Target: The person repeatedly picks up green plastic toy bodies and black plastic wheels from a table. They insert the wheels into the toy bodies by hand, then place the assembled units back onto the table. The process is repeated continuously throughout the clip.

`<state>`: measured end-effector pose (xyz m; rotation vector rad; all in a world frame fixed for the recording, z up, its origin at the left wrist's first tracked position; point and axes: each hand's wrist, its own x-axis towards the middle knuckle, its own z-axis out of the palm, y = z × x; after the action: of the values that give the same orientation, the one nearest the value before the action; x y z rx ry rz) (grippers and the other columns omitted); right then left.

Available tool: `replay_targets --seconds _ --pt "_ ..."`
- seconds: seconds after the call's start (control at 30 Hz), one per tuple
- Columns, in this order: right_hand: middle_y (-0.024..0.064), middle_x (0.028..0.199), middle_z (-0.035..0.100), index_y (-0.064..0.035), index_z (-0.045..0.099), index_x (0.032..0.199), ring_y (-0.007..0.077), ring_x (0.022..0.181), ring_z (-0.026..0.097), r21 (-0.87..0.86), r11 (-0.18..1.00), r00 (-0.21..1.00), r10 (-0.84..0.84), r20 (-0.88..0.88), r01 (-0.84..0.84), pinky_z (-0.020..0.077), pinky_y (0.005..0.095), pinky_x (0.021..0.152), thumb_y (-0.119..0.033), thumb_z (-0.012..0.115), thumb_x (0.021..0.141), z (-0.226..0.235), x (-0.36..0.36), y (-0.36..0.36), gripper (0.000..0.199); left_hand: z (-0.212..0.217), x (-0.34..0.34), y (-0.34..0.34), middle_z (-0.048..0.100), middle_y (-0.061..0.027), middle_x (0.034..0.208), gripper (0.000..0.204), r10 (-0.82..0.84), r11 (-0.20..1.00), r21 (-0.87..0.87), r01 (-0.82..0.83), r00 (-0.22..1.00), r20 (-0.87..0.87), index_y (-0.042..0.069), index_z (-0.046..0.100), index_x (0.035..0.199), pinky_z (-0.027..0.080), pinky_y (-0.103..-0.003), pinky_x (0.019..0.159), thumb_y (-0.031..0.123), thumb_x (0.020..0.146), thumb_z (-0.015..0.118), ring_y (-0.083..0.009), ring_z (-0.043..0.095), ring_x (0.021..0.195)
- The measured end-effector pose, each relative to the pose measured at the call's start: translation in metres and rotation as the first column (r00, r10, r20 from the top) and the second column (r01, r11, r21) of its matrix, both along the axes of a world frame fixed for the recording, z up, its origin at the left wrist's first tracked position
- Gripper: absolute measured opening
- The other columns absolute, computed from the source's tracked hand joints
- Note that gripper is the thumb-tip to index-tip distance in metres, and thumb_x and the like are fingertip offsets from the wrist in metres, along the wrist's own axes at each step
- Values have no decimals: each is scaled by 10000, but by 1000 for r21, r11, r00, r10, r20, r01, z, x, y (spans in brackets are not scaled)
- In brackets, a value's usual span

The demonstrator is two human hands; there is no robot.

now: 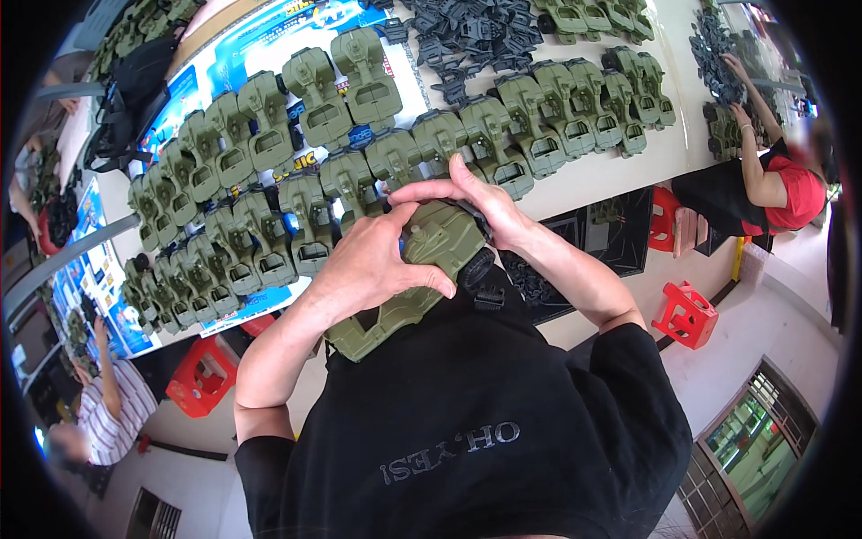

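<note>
An olive-green plastic toy military truck [440, 241] is held against my chest at the table's near edge, its open bed slanting down to the left. A black wheel [476, 268] shows on its right side. My left hand [368, 260] grips it from the left, thumb laid across the body and fingers round the far side. My right hand [480, 202] is closed over the far right end, its fingers reaching toward my left hand; its fingertips are partly hidden. Just beyond my hands stand rows of similar green toy trucks [346, 184].
Black plastic parts lie heaped [471, 36] at the far side of the table [575, 189]. Below its edge is a black bin [620, 238] with parts. Red stools [687, 314] stand on the floor. Co-workers sit at right [781, 189] and left [112, 409].
</note>
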<state>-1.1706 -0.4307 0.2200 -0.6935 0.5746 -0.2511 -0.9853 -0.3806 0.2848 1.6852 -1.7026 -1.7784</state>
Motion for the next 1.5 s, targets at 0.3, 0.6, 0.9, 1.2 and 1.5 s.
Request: replay_targets --seconds 0.3,0.6,0.9,1.2,1.5 --pt "117 1215 549 26 523 1208 214 1151 488 -327 945 996 -27 -83 -1 345 361 1019 -520 198 973 32 3 21 678 21 8 17 604 -225 931 784 -134 923 -359 135 991 28 -47 472 1102 510 -416 727 397 558 820 -383 629 800" --pt "197 1147 581 61 548 1142 339 1074 542 -719 671 977 -206 50 179 386 405 955 -240 253 978 30 2 68 452 23 20 39 581 -191 1022 841 -373 842 -369 393 919 126 -30 394 1220 527 -444 663 329 575 797 -373 628 780" --pt "212 1087 585 32 539 1147 353 1008 560 -779 592 978 -111 178 209 416 394 907 -211 304 958 13 11 57 387 11 17 54 613 -190 935 876 -229 883 -377 281 957 177 -54 488 1186 533 -405 692 343 499 861 -350 638 812" --pt "144 1246 499 -109 390 1364 212 1154 471 190 972 982 159 -101 -137 359 363 1012 -677 207 892 -17 25 15 761 -42 38 37 643 -128 1034 808 98 971 235 -48 974 -206 -4 508 1228 445 -315 876 371 589 832 -207 611 958" --pt "140 1261 530 1 513 1254 201 1117 519 245 964 974 148 -173 -103 383 319 994 -664 256 897 -1 16 43 797 -18 37 47 496 -154 1259 1015 -240 943 202 266 960 -142 -8 281 1357 340 -338 1029 359 599 848 -220 461 1207"
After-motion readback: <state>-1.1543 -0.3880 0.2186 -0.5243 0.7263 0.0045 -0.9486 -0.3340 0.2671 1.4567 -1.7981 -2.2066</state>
